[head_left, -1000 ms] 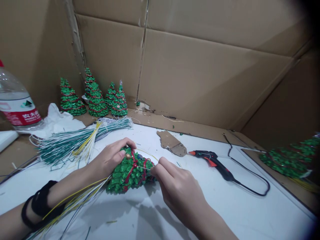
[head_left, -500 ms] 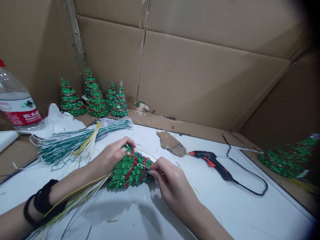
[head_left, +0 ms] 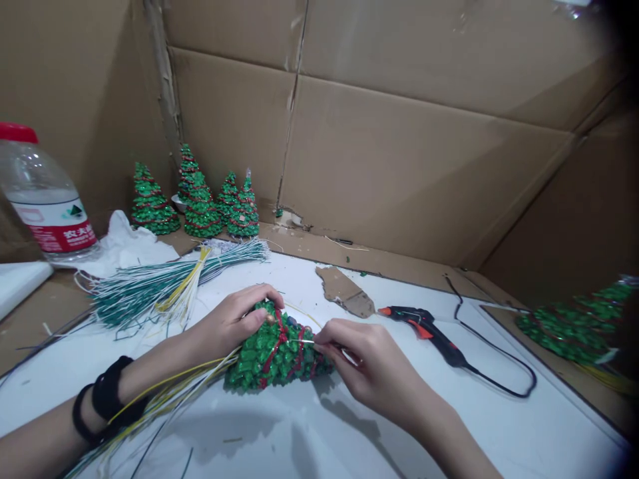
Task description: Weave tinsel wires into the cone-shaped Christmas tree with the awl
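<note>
A small green tinsel tree [head_left: 272,356] with red garland lies on its side on the white board [head_left: 449,426]. My left hand [head_left: 232,322] is wrapped over its top, with a black band on that wrist. My right hand [head_left: 369,369] pinches a thin wire [head_left: 303,342] at the tree's tip end. Yellow and white wires [head_left: 164,392] trail from the tree's base under my left forearm.
A bundle of green and white wires [head_left: 164,283] lies to the left. A black glue gun [head_left: 424,324] with its cord rests to the right. Several finished little trees [head_left: 200,203] stand at the cardboard wall. A water bottle [head_left: 44,196] stands far left; another tree [head_left: 574,326] lies far right.
The view shifted slightly up and right. My right hand's pinch slid a little along the wire at the tree's tip; my left hand kept its hold on the tree.
</note>
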The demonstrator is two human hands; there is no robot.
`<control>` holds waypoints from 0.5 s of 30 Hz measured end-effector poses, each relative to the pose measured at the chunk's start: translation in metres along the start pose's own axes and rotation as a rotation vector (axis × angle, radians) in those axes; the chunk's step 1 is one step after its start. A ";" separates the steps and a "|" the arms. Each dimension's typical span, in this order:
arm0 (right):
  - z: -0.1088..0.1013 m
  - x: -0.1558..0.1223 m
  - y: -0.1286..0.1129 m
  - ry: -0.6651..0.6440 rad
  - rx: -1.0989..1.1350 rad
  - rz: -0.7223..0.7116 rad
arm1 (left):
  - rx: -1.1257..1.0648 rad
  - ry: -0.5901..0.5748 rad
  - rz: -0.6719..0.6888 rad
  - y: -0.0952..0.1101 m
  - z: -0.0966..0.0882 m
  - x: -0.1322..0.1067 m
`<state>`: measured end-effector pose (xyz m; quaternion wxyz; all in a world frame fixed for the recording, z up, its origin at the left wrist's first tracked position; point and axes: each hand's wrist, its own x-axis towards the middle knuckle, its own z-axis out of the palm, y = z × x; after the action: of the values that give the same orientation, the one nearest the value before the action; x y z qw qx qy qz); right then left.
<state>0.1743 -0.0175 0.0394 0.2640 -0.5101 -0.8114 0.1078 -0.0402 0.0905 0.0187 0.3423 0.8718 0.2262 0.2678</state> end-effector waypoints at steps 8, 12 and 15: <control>0.001 -0.002 -0.002 -0.018 -0.106 -0.015 | 0.019 0.004 0.009 0.003 -0.001 0.001; 0.002 -0.003 -0.003 -0.011 -0.199 -0.052 | 0.027 0.005 0.004 0.005 0.000 0.001; 0.003 -0.004 -0.005 0.010 -0.288 -0.061 | 0.023 0.005 -0.003 0.005 0.001 0.000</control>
<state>0.1703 -0.0227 0.0378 0.1952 -0.5184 -0.8323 -0.0205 -0.0390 0.0867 0.0214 0.3322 0.8745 0.2315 0.2670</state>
